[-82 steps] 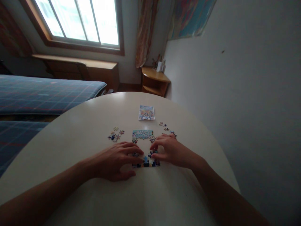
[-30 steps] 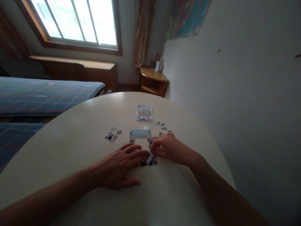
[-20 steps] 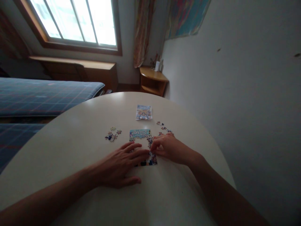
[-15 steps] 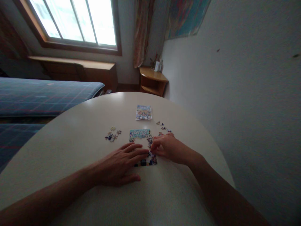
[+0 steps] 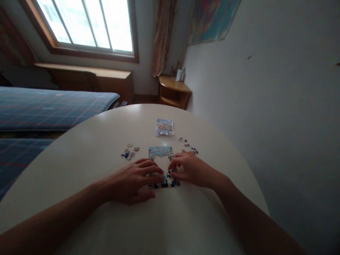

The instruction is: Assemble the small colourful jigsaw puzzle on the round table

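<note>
Because the puzzle (image 5: 160,151) is lying flat on the table (image 5: 92,145), with the left hand (image 5: 135,180) and right hand (image 5: 195,169) over its sides, good work here is probably calling for light left pressure — just enough to stop the frame sliding. The right fingertips should be nudging any piece level before pressing, since a forced tab could be lifting its neighbours.

As for looks, the puzzle is showing a light-blue top band with pale lettering, busy multicoloured sides and dark shapes along the near edge. A pale gap is showing in its middle, and the hands are hiding parts of both sides.

The left fingers are lying loosely spread, with the thumb off the near edge. The right thumb and forefinger are standing narrowly apart — whether they are holding a piece, I cannot tell.

Farther out, loose pieces are lying in a left cluster (image 5: 126,155) and a right cluster (image 5: 187,145). A packet (image 5: 164,127) is resting beyond the puzzle, apart from it. Past the table, a mattress (image 5: 53,108) is stretching leftward.
</note>
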Demonstrator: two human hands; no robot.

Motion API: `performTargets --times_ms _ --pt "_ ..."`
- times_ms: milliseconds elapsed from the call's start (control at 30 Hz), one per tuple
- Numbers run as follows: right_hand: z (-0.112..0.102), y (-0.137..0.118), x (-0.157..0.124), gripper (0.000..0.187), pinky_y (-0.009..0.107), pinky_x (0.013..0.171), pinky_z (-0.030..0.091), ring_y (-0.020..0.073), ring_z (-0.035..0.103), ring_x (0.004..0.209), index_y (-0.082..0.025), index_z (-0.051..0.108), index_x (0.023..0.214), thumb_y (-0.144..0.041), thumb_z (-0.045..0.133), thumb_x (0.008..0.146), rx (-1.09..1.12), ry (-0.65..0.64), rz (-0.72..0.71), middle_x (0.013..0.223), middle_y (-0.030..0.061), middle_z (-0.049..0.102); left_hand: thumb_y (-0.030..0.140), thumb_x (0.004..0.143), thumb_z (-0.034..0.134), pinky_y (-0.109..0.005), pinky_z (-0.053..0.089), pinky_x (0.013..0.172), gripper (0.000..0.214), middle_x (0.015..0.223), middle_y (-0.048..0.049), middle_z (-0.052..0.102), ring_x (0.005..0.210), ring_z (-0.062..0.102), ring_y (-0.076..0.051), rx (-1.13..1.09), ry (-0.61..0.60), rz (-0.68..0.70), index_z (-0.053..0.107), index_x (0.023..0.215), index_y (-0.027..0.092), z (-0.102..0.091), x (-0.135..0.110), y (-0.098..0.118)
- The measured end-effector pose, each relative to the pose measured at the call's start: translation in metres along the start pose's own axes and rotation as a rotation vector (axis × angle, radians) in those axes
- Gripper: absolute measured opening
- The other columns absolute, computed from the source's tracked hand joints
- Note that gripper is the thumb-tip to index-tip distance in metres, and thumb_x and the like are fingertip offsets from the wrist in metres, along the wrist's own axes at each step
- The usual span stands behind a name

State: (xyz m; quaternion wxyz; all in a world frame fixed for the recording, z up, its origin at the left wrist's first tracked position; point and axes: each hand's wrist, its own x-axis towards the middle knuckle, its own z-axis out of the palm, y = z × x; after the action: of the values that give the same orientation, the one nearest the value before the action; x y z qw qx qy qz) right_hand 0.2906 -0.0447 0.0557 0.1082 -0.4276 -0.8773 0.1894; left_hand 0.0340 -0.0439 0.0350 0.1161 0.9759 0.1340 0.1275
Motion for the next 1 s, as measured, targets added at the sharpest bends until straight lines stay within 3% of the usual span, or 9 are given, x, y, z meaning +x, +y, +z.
performTargets --times_ms 133,300,433,567,767,1000 --pt "0.002 0.002 0.001 0.005 0.035 0.087 0.039 0.0173 0.063 0.086 -0.023 0.074 0.087 -0.025 0.074 0.083 -0.002 0.007 -0.014 0.092 0.0018 0.071 0.033 0.093 0.058 -0.044 0.045 0.102 0.038 0.127 -0.0078 0.064 0.116 0.058 -0.026 0.062 0.066 -0.073 0.057 0.130 0.025 -0.006 -0.008 -0.011" --pt "-0.002 0.013 0.002 0.010 0.031 0.079 0.043 0.0152 0.062 0.078 -0.021 0.073 0.089 -0.029 0.067 0.089 0.011 0.140 -0.008 0.084 0.0024 0.069 0.032 0.097 0.051 -0.038 0.050 0.087 0.021 0.107 -0.0064 0.070 0.097 0.063 -0.022 0.203 0.241 -0.403 0.069 0.102 0.022 -0.020 -0.038 -0.053" --pt "-0.006 0.029 0.004 0.011 0.028 0.072 0.045 0.0133 0.061 0.072 -0.020 0.073 0.090 -0.025 0.063 0.091 0.028 0.225 0.027 0.083 0.0028 0.069 0.039 0.093 0.054 -0.036 0.049 0.081 0.024 0.097 -0.0068 0.070 0.091 0.063 -0.023 0.211 0.245 -0.590 0.070 0.096 0.022 -0.032 -0.059 -0.077" --pt "-0.008 0.042 0.005 0.013 0.028 0.069 0.047 0.0149 0.062 0.072 -0.020 0.073 0.090 -0.027 0.063 0.089 0.006 0.273 0.117 0.084 0.0043 0.070 0.044 0.092 0.052 -0.031 0.047 0.071 0.029 0.090 -0.0055 0.067 0.078 0.062 -0.019 0.149 0.184 -0.721 0.070 0.095 0.022 -0.037 -0.064 -0.078" --pt "-0.011 0.051 0.003 0.016 0.029 0.068 0.047 0.0158 0.062 0.071 -0.020 0.073 0.091 -0.029 0.060 0.089 -0.050 0.354 0.214 0.084 0.0045 0.070 0.043 0.089 0.054 -0.031 0.048 0.077 0.028 0.099 -0.0052 0.067 0.084 0.063 -0.020 0.026 0.071 -0.697 0.072 0.102 0.025 -0.036 -0.061 -0.073" --pt "-0.010 0.055 0.002 0.017 0.029 0.067 0.046 0.0159 0.062 0.070 -0.020 0.073 0.090 -0.030 0.060 0.089 -0.051 0.350 0.246 0.084 0.0044 0.070 0.044 0.090 0.057 -0.033 0.047 0.085 0.026 0.103 -0.0066 0.066 0.092 0.062 -0.021 -0.045 0.071 -0.616 0.070 0.093 0.022 -0.035 -0.060 -0.073"
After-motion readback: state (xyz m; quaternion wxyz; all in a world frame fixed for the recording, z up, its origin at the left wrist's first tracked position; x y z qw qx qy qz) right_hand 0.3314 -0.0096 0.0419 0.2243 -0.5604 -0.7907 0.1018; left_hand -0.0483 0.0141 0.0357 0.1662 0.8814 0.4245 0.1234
